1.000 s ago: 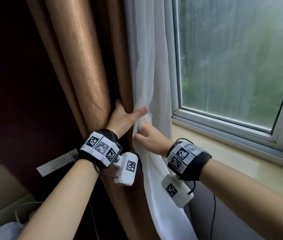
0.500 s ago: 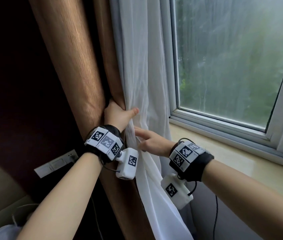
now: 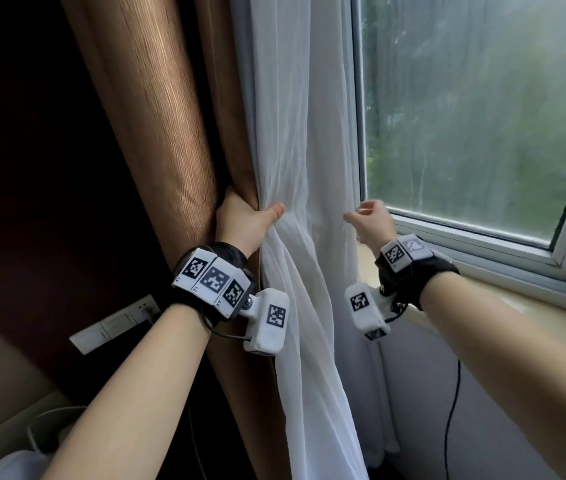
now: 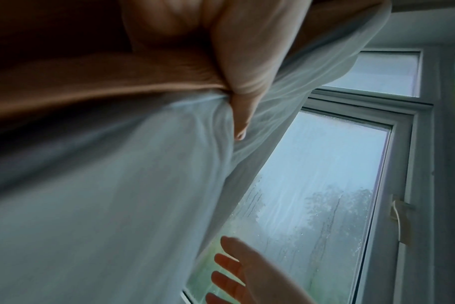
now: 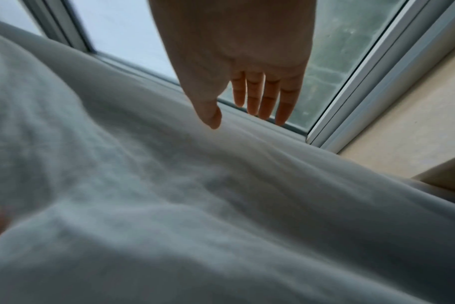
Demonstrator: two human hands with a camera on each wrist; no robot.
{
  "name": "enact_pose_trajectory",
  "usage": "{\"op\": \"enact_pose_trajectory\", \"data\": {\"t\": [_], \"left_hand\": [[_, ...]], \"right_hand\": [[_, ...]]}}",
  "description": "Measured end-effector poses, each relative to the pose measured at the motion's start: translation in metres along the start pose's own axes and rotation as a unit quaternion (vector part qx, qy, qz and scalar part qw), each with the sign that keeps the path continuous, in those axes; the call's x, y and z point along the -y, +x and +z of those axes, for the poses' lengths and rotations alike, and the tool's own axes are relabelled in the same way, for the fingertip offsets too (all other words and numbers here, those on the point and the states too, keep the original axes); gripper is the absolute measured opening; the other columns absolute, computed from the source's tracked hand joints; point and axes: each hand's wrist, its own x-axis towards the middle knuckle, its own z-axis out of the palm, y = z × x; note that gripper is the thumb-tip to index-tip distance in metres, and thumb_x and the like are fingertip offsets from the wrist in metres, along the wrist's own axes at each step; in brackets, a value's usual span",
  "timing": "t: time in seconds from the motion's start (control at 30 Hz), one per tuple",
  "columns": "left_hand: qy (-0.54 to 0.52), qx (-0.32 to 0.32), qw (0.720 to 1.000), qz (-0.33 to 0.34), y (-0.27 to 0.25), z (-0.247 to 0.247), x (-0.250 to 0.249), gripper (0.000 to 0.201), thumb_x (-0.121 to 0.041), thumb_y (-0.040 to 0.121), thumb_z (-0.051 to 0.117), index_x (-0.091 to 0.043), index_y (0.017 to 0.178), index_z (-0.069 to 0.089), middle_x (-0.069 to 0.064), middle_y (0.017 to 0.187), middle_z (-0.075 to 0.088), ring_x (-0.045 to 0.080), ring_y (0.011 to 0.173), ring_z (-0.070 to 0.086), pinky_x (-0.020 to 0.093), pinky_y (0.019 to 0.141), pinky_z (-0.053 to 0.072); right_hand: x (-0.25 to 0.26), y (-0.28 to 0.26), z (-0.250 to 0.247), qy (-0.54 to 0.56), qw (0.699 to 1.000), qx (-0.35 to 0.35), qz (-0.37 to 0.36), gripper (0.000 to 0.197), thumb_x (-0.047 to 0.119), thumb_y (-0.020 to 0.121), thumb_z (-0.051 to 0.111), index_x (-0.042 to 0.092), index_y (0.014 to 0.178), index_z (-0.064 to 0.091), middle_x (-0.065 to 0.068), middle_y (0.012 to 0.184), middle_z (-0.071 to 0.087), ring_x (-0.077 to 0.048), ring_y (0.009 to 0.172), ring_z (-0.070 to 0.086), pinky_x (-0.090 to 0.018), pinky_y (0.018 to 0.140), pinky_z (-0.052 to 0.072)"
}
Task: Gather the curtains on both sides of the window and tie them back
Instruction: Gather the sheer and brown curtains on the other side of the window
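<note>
A brown curtain (image 3: 157, 133) hangs at the left of the window, with a white sheer curtain (image 3: 295, 133) beside it on the right. My left hand (image 3: 247, 220) grips the brown curtain's gathered folds at waist height, its thumb pressed over a bunch of the sheer (image 4: 104, 205). My right hand (image 3: 369, 220) is at the sheer's right edge by the window frame. In the right wrist view that hand (image 5: 247, 61) has straight fingers and holds nothing, just past the sheer (image 5: 169, 205). No tie-back is in view.
The rain-streaked window (image 3: 482, 116) fills the right side, with a pale sill (image 3: 516, 306) below it. A white switch plate (image 3: 112, 323) sits on the dark wall at the left. A black cable (image 3: 451, 410) hangs under the sill. A window handle (image 4: 400, 218) is on the frame.
My right hand has left the sheer beside my left hand and moved right, to the sheer's far edge. My left hand has kept its grip on the brown curtain.
</note>
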Motion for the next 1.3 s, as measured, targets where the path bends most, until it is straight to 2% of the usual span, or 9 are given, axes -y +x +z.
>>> {"op": "enact_pose_trajectory", "data": {"t": [0.17,0.3,0.43,0.57,0.73,0.87,1.03,1.17,1.3], "left_hand": [[-0.036,0.006,0.999,-0.028,0.002,0.01,-0.002,0.056,-0.021,0.076,0.075,-0.004,0.123,0.05,0.009,0.123,0.06,0.021,0.114,0.057,0.028,0.1,0.043],[-0.101,0.008,0.992,-0.077,0.003,0.018,-0.006,0.045,-0.011,0.081,0.069,-0.005,0.122,0.053,0.003,0.113,0.061,0.017,0.106,0.059,0.027,0.095,0.044],[-0.116,-0.014,0.989,-0.094,0.007,0.029,-0.009,0.045,-0.01,0.081,0.069,-0.006,0.123,0.052,0.003,0.112,0.06,0.014,0.101,0.057,0.024,0.09,0.043],[-0.114,-0.05,0.987,-0.1,0.014,0.04,-0.009,0.046,-0.009,0.081,0.069,-0.004,0.123,0.051,0.007,0.116,0.061,0.017,0.105,0.058,0.026,0.092,0.044],[-0.112,-0.068,0.986,-0.103,0.018,0.054,-0.012,0.046,-0.011,0.08,0.069,-0.002,0.122,0.052,0.011,0.117,0.063,0.021,0.106,0.061,0.031,0.094,0.048],[-0.135,-0.058,0.984,-0.098,0.02,0.062,-0.016,0.046,-0.012,0.08,0.07,-0.002,0.122,0.053,0.012,0.117,0.063,0.022,0.105,0.062,0.038,0.097,0.048],[-0.186,-0.003,0.977,-0.1,0.011,0.063,-0.019,0.061,-0.021,0.079,0.072,-0.009,0.132,0.043,0.005,0.123,0.06,0.016,0.11,0.059,0.032,0.099,0.046],[-0.08,0.024,0.994,-0.068,0.007,0.061,-0.022,0.101,-0.031,0.065,0.083,-0.007,0.141,0.021,0.005,0.13,0.052,0.017,0.119,0.051,0.031,0.104,0.04],[0.039,-0.019,0.998,-0.045,0.016,0.062,-0.018,0.088,-0.028,0.062,0.083,-0.002,0.132,0.037,0.012,0.126,0.058,0.024,0.117,0.055,0.033,0.101,0.044]], "right_hand": [[0.006,0.032,-0.004,0.015,0.999,0.02,-0.034,0.061,0.028,0.08,0.071,0.009,0.132,0.044,-0.012,0.129,0.051,-0.024,0.115,0.053,-0.037,0.097,0.046],[0.009,0.052,-0.001,-0.049,0.996,0.049,-0.062,0.064,0.039,0.074,0.074,0.01,0.126,0.052,-0.014,0.128,0.053,-0.029,0.117,0.051,-0.046,0.1,0.043],[0.005,0.068,0.005,-0.03,0.995,0.045,-0.08,0.042,0.034,0.071,0.065,-0.005,0.087,0.062,-0.025,0.092,0.065,-0.029,0.077,0.061,-0.037,0.068,0.05],[0.005,0.05,0.007,0.048,0.992,0.062,-0.103,0.029,0.016,0.084,0.052,0.006,0.059,0.041,-0.002,0.057,0.04,-0.016,0.054,0.037,-0.029,0.053,0.03],[-0.001,0.015,0.003,0.132,0.974,0.125,-0.136,0.033,0.025,0.078,0.047,-0.008,0.08,0.046,-0.007,0.07,0.042,-0.015,0.065,0.039,-0.029,0.058,0.033],[0.002,-0.014,-0.002,0.121,0.95,0.173,-0.231,0.011,0.008,0.087,0.052,0.013,0.078,0.057,-0.004,0.072,0.058,-0.009,0.071,0.05,-0.025,0.066,0.042],[0.005,-0.033,0.01,0.085,0.936,0.238,-0.244,0.024,0.016,0.083,0.048,-0.002,0.098,0.057,-0.024,0.098,0.061,-0.035,0.095,0.057,-0.046,0.086,0.046],[0.008,-0.042,0.01,0.072,0.909,0.327,-0.247,0.032,0.0,0.082,0.038,0.02,0.084,0.063,0.004,0.083,0.062,0.0,0.08,0.056,-0.022,0.078,0.043],[0.007,-0.043,0.011,0.058,0.882,0.385,-0.264,0.05,-0.006,0.075,0.036,0.003,0.118,0.061,0.003,0.135,0.048,-0.009,0.128,0.041,-0.029,0.112,0.028]]}}
